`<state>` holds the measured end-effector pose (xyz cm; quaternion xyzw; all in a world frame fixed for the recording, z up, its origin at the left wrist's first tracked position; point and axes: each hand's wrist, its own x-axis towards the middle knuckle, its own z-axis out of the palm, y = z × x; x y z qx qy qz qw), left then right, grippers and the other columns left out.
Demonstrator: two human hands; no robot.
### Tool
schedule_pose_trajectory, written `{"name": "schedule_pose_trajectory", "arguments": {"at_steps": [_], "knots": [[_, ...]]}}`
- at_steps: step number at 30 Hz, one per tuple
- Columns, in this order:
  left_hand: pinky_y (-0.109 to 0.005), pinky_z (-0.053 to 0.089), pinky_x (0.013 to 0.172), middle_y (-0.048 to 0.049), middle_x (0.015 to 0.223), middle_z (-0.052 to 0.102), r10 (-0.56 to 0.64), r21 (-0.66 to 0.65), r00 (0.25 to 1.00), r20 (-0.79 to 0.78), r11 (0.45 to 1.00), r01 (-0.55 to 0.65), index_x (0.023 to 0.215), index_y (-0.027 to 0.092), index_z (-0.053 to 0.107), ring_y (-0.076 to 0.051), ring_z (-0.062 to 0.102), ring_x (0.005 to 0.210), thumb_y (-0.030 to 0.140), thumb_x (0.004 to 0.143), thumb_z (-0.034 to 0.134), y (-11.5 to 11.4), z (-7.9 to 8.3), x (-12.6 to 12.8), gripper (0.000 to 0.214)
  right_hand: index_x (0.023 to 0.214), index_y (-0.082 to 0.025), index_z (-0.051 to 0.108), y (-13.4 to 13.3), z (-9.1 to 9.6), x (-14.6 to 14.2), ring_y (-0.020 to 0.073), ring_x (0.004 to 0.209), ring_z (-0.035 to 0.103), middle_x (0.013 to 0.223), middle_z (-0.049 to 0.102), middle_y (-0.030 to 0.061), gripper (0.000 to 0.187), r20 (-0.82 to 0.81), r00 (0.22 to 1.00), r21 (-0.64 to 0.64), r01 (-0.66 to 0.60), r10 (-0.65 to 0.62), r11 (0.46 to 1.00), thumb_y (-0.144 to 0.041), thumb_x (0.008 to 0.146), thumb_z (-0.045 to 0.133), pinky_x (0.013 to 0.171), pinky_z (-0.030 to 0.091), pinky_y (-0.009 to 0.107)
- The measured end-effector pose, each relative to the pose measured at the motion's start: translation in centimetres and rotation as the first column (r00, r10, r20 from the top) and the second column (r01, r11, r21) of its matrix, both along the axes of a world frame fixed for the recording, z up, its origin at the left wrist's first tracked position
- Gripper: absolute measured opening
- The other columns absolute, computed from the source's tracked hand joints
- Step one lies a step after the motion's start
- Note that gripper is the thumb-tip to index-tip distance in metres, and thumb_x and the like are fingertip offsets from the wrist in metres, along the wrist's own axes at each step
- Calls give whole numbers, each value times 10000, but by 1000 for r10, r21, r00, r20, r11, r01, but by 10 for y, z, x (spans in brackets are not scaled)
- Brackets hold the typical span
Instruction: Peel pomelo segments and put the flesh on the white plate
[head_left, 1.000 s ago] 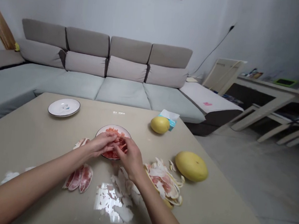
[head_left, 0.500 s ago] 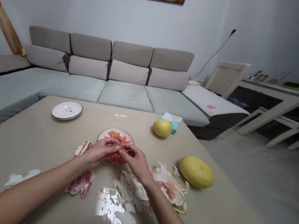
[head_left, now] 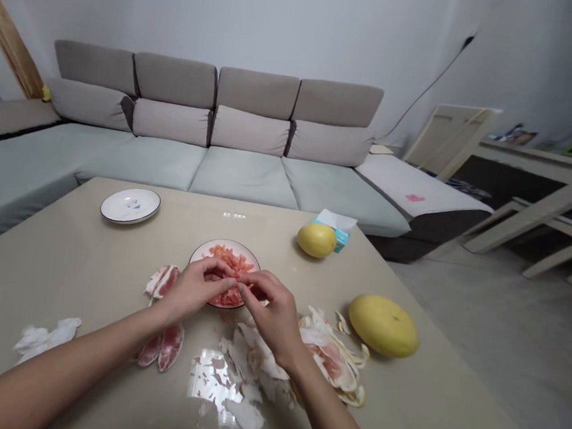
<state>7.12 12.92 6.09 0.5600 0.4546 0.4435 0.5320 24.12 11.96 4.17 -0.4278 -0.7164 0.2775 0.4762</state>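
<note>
Over a dark-rimmed white plate (head_left: pixel 197 255) of pink pomelo flesh (head_left: pixel 232 258), my hands meet fingertip to fingertip. My left hand (head_left: pixel 204 284), fingers curled, pinches a small bit of pomelo flesh that is mostly hidden by the fingers. My right hand (head_left: pixel 269 303) pinches at the same bit with thumb and forefinger. Beside and under my left forearm lie several pomelo segments (head_left: pixel 170 348) with their skin on. Below my right hand, pale scraps of membrane (head_left: pixel 243 414) are strewn over the table.
Thick peel (head_left: pixel 330 365) is heaped right of my right wrist, near a large whole pomelo (head_left: pixel 384 325). Another yellow pomelo (head_left: pixel 316 240) sits by a blue tissue pack (head_left: pixel 341 236). A second plate (head_left: pixel 130 205) stands back left; crumpled tissue (head_left: pixel 47 339) lies left. A sofa (head_left: pixel 244 174) lines the table's far side.
The view has tilted down and shifted slightly. Both hands stay together over the plate, their fingertips a little rearranged, with less of the pink bit showing between them.
</note>
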Motion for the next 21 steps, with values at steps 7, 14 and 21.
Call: {"name": "schedule_pose_trajectory", "arguments": {"at_steps": [7, 14, 21], "knots": [[-279, 487, 735, -55, 857, 689, -9, 2, 998, -61, 1000, 9, 848, 149, 682, -184, 637, 804, 295, 761, 699, 0, -2, 1, 171, 799, -177, 645, 6, -7, 4, 168, 721, 590, 788, 646, 39, 201, -65, 998, -170, 8, -20, 985, -316, 899, 539, 639, 461, 257], [-296, 485, 794, -58, 874, 702, -12, 42, 995, -101, 999, 16, 825, 157, 689, -193, 641, 842, 277, 759, 699, 0, -3, 1, 137, 816, -195, 696, 4, -4, 3, 173, 748, 583, 869, 662, 55, 154, -69, 997, -134, -25, 16, 991, -323, 844, 615, 661, 451, 266], [-293, 495, 781, -51, 883, 700, -12, 50, 995, -97, 999, 17, 847, 169, 689, -190, 646, 839, 282, 761, 701, 4, -8, 1, 143, 821, -174, 648, 9, -11, 5, 136, 579, 531, 653, 591, -2, 283, -215, 977, -369, -83, 2, 926, -445, 853, 574, 543, 434, 241]]}}
